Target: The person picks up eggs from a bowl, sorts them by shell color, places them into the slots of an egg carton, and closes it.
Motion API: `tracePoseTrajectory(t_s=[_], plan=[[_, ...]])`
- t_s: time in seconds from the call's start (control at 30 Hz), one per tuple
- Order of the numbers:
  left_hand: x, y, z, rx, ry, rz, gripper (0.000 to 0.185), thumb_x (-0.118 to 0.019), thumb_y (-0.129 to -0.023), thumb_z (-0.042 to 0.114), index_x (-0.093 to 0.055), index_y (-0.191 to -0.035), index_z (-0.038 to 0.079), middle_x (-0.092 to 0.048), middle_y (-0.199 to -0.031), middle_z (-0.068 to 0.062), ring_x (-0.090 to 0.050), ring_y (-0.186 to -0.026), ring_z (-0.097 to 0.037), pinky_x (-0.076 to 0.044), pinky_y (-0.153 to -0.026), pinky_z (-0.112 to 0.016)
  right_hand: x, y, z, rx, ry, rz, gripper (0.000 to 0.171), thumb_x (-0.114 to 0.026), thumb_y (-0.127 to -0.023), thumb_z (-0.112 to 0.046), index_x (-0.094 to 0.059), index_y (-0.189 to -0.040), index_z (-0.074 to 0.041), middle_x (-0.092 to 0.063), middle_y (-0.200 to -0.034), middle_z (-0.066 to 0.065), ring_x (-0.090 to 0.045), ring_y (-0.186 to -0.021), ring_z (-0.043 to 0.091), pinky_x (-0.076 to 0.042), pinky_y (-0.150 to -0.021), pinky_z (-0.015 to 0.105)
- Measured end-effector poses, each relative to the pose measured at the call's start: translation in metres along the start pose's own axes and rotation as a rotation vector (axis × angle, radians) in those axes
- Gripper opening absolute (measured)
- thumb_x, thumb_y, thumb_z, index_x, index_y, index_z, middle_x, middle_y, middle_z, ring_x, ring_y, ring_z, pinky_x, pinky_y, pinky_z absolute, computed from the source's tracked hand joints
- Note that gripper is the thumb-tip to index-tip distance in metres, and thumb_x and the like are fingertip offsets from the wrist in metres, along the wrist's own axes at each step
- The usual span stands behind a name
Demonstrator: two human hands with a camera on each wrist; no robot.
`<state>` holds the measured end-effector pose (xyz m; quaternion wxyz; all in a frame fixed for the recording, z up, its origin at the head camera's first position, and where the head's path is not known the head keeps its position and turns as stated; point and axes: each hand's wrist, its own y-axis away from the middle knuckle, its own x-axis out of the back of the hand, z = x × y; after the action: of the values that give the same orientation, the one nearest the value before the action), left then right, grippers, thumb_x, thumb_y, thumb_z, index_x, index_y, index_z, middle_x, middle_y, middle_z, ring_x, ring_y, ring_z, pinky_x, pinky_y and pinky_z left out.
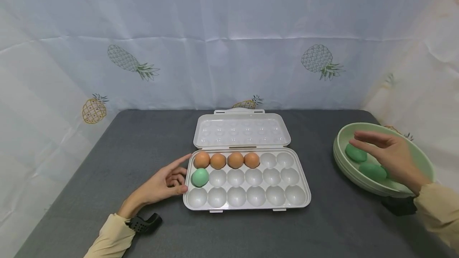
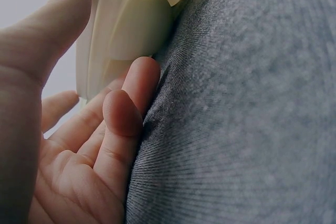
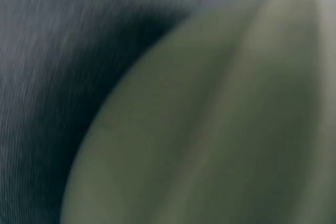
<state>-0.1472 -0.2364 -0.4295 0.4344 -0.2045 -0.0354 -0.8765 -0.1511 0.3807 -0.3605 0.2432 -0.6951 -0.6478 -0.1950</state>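
Note:
A white egg box (image 1: 247,204) lies with its lid (image 1: 242,128) folded back. Several brown eggs (image 1: 235,160) fill the left part of its back row, and one green egg (image 1: 200,177) sits at the left of the middle row. My left hand (image 1: 163,184) rests at the box's left side, index fingertip at the back corner and thumb on the rim. Over a pale green bowl (image 1: 412,158) hovers my right hand (image 1: 396,156), fingers extended, nothing visible in it. Beneath it lie green eggs (image 1: 356,153), partly covered by the hand.
The dark grey table (image 1: 161,234) extends around the box. The bowl stands at the right edge, looking like a stack of bowls. A pale pineapple-print curtain (image 1: 201,71) hangs behind and at both sides. In the right wrist view, the bowl's blurred outer wall (image 3: 173,145) fills much of the picture.

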Motion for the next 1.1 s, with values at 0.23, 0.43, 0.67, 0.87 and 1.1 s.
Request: tracePoseTrajectory(t_s=[0.23,0.43,0.67,0.87,1.1], plan=[[0.0,0.0,-0.003,-0.004,0.004,-0.005,0.087,-0.072,-0.095,0.007,-0.019,-0.163,0.003,-0.066,-0.117,-0.022,-0.067,-0.087,-0.004,-0.055,-0.071,-0.023,0.012,-0.003,0.02,-0.053,0.083,-0.026,0.047,-0.073,-0.097,-0.033,-0.064,-0.138,-0.013,-0.061,-0.102,-0.047,-0.052,-0.094,-0.027,-0.041,-0.073,0.006],[0.001,0.0,-0.003,-0.018,0.003,-0.006,0.086,-0.072,-0.095,0.005,-0.019,-0.163,0.003,-0.067,-0.117,-0.022,-0.067,-0.087,-0.003,-0.055,-0.071,-0.022,0.01,-0.005,0.029,-0.045,0.098,-0.084,0.053,-0.076,-0.095,-0.031,-0.062,-0.14,-0.006,-0.062,-0.104,-0.046,-0.05,-0.097,-0.031,-0.041,-0.075,0.004],[0.001,0.001,-0.001,0.001,0.005,-0.004,0.087,-0.072,-0.095,0.007,-0.018,-0.163,0.003,-0.066,-0.118,-0.021,-0.067,-0.088,-0.004,-0.055,-0.072,-0.023,0.0,-0.011,0.032,-0.006,0.139,-0.163,0.054,-0.081,-0.09,-0.026,-0.065,-0.138,-0.008,-0.056,-0.107,-0.045,-0.048,-0.097,-0.03,-0.046,-0.074,0.008],[0.001,0.0,0.0,0.008,0.007,-0.005,0.086,-0.072,-0.095,0.006,-0.018,-0.163,0.003,-0.066,-0.118,-0.022,-0.067,-0.088,-0.004,-0.055,-0.072,-0.023,-0.008,-0.015,0.032,0.052,0.161,-0.206,0.046,-0.076,-0.094,-0.022,-0.066,-0.138,-0.011,-0.053,-0.11,-0.044,-0.047,-0.098,-0.028,-0.05,-0.071,0.014],[0.001,0.0,-0.001,-0.003,0.003,-0.008,0.087,-0.071,-0.095,0.006,-0.018,-0.163,0.003,-0.066,-0.117,-0.022,-0.067,-0.087,-0.004,-0.055,-0.072,-0.023,-0.012,-0.017,0.035,0.075,0.066,-0.188,0.043,-0.075,-0.093,-0.012,-0.068,-0.136,-0.017,-0.059,-0.108,-0.043,-0.055,-0.097,-0.024,-0.052,-0.066,0.018]])
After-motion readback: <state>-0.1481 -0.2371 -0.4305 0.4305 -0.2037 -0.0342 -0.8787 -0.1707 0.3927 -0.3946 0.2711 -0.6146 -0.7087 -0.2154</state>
